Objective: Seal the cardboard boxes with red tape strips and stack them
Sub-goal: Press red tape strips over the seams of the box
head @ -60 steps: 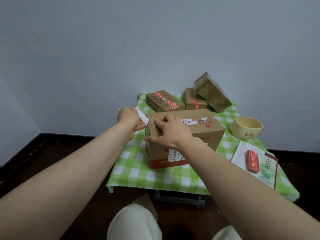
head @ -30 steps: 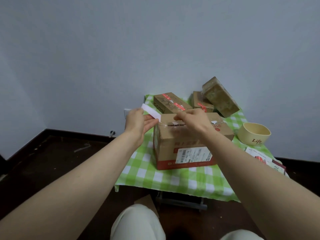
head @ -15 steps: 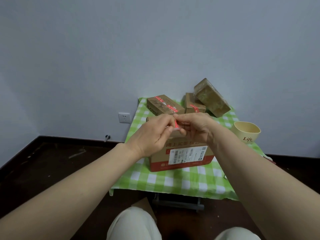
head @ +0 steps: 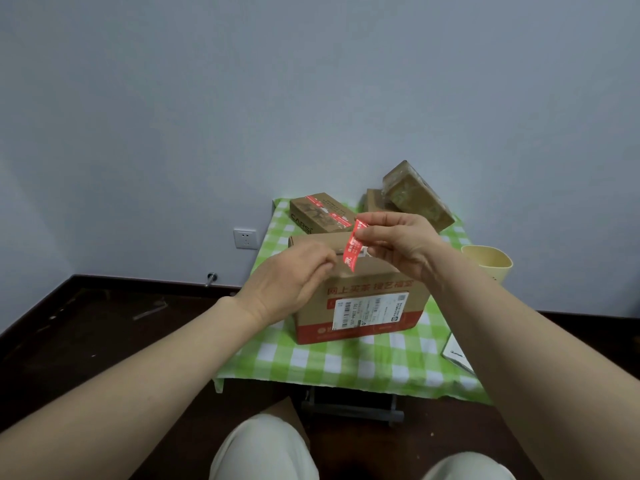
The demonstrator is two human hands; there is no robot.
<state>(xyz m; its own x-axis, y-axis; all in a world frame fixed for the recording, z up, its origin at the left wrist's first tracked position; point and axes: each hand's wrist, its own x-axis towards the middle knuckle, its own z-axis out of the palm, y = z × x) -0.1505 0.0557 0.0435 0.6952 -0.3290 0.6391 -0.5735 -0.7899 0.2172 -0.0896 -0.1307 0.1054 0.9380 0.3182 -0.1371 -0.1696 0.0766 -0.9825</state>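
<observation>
Above green-checked tablecloth [head: 329, 362], red tape strip [head: 352, 249] dangles, white-printed

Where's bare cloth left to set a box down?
Free: the checked cloth strip between the big box and the near edge. Crowded: small boxes along the back, cup and booklet on the right.

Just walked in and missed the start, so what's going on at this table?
A person is sealing cardboard boxes. Their right hand pinches a red tape strip by its top end, so it hangs over the large box on the green checked tablecloth. The left hand is at the box's top front edge, near the strip's lower end; whether it holds anything is unclear. The strip does not look pressed down yet. A smaller box behind already carries red tape.
</observation>
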